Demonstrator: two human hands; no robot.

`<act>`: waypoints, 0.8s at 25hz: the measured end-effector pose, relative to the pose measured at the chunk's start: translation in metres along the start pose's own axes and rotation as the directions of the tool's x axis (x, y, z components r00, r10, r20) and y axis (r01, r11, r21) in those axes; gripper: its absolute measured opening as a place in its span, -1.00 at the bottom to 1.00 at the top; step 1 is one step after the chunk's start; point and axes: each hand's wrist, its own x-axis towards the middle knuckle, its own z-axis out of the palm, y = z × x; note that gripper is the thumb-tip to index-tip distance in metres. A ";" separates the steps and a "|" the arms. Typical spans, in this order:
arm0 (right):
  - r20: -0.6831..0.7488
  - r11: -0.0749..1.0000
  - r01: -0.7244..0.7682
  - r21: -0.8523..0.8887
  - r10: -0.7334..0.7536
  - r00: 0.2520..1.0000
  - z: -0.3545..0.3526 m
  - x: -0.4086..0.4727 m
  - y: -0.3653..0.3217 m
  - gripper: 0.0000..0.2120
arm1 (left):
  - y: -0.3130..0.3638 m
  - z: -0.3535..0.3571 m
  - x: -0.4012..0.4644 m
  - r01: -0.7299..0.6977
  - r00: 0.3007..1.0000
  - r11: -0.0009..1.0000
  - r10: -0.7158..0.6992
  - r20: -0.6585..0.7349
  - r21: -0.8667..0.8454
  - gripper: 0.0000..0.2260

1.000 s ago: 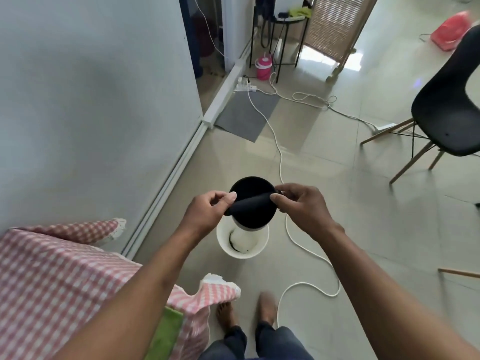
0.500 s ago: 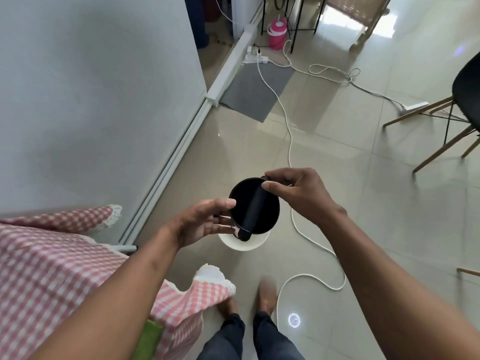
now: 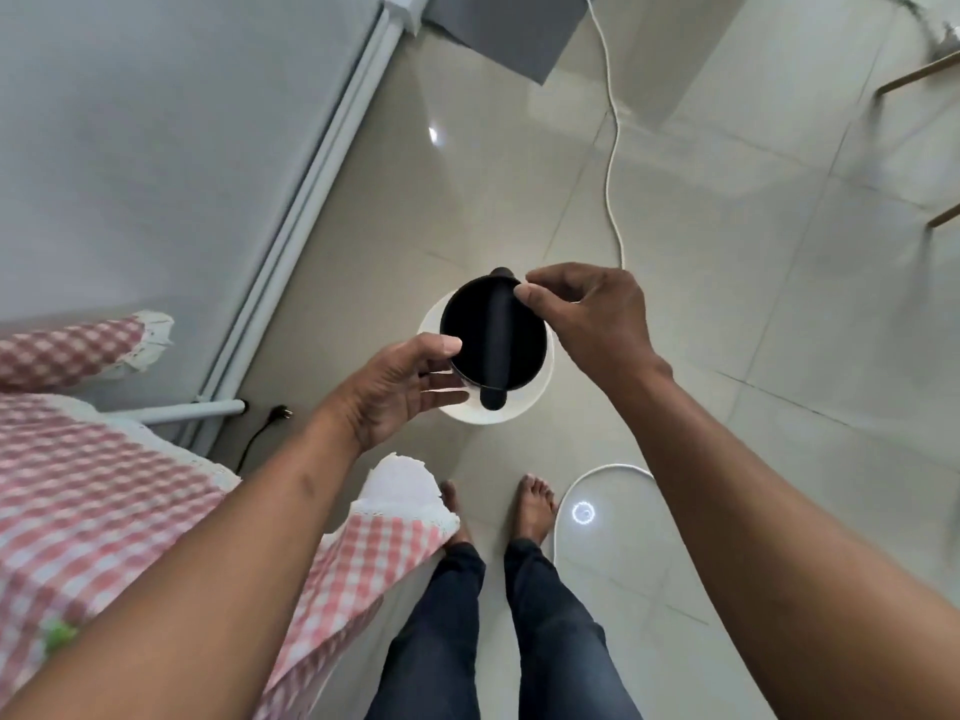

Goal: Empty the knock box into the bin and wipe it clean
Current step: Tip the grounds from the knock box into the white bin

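You held the round black knock box (image 3: 470, 337) with its open mouth facing up toward the camera, directly above the round white bin (image 3: 519, 407) standing on the glossy pale tiled floor (image 3: 727, 304). Only the bin's rim showed around the box; its inside was hidden. The black knock bar (image 3: 495, 345) ran across the box mouth from far edge to near edge, both ends sticking out slightly past the rim. Inside of the box looked uniformly dark, contents not discernible.

Your left hand (image 3: 400, 389) cupped the box's left side wall, thumb on the rim and fingers curled under and around it, closed on the box. Your right hand (image 3: 587, 317) pinched with thumb and forefinger at the far right rim, just beside the far end of the bar; whether it gripped the rim or the bar end could not be told for sure, but the fingers were closed there.

Your bare feet (image 3: 530, 506) and dark jeans (image 3: 452, 615) stood just near the bin. A pink-and-white checked tablecloth with lace trim (image 3: 104, 511) hung at your left, its corner beside your left foot. A white cable (image 3: 613, 148) ran across the floor behind the bin, and looped beside your right foot. A grey mat (image 3: 509, 28) lay at the top, near the grey wall (image 3: 156, 148) with its white skirting rail (image 3: 311, 189). A black plug (image 3: 280, 412) lay on the floor near a white table leg (image 3: 192, 410).
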 end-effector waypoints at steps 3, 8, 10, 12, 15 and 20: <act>-0.067 0.994 -0.100 -0.045 0.097 0.993 0.020 0.021 0.061 -0.87 | -0.027 -0.017 0.042 0.032 0.998 0.998 -0.035 -0.053 -0.063 -0.67; -0.134 0.945 -0.312 -0.096 0.298 0.945 0.055 0.050 0.167 -0.87 | -0.075 -0.046 0.107 0.045 0.981 0.999 -0.039 -0.188 0.028 -0.61; -0.145 0.914 -0.378 -0.147 0.358 0.922 0.072 0.062 0.211 -0.86 | -0.098 -0.059 0.134 0.065 0.973 0.994 -0.043 -0.226 0.090 -0.56; -0.163 0.883 -0.429 -0.193 0.402 0.901 0.089 0.077 0.251 -0.81 | -0.120 -0.070 0.158 0.088 0.968 0.987 -0.053 -0.245 0.135 -0.55; -0.212 0.851 -0.505 -0.144 0.472 0.856 0.109 0.094 0.293 -0.83 | -0.144 -0.082 0.189 0.101 0.960 0.976 -0.045 -0.277 0.192 -0.54; -0.271 0.814 -0.578 -0.053 0.545 0.793 0.125 0.106 0.322 -0.90 | -0.157 -0.088 0.215 0.111 0.928 0.955 0.000 -0.372 0.276 -0.43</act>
